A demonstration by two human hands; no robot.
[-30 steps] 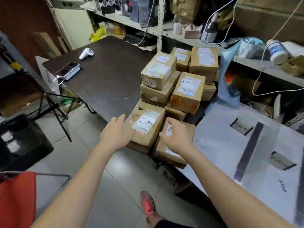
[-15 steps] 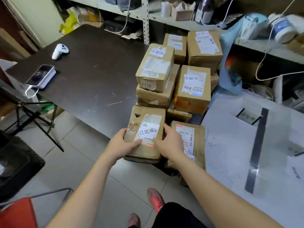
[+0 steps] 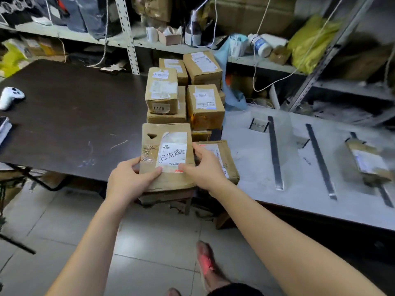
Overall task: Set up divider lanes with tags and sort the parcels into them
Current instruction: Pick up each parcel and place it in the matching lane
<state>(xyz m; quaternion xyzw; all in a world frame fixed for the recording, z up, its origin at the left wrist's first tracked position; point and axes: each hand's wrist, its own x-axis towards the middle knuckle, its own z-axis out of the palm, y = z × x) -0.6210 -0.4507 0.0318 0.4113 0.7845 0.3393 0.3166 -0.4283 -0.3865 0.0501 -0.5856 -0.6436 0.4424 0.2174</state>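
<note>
A flat brown parcel (image 3: 168,133) with a white label sits at the front of a stack of cardboard parcels (image 3: 204,103). My left hand (image 3: 130,180) grips its near left corner, and my right hand (image 3: 205,169) holds its right edge. Another flat parcel (image 3: 224,154) lies just to its right, partly under my right hand. On the grey table (image 3: 256,167) to the right stand dark divider strips (image 3: 274,150), with a second strip (image 3: 320,161) further right, and a small tag (image 3: 259,124) at the far end. One parcel (image 3: 369,161) lies in a lane at the far right.
A dark table (image 3: 64,124) on the left carries a white controller (image 3: 10,97) and a device at its left edge. Metal shelving (image 3: 128,37) full of bags, bottles and cables runs behind. The floor below is tiled, and my foot in a red shoe (image 3: 205,265) stands on it.
Both hands went from reaching towards the front parcels to gripping the labelled flat parcel. The view has swung to the right, which shows more of the grey table and its lanes.
</note>
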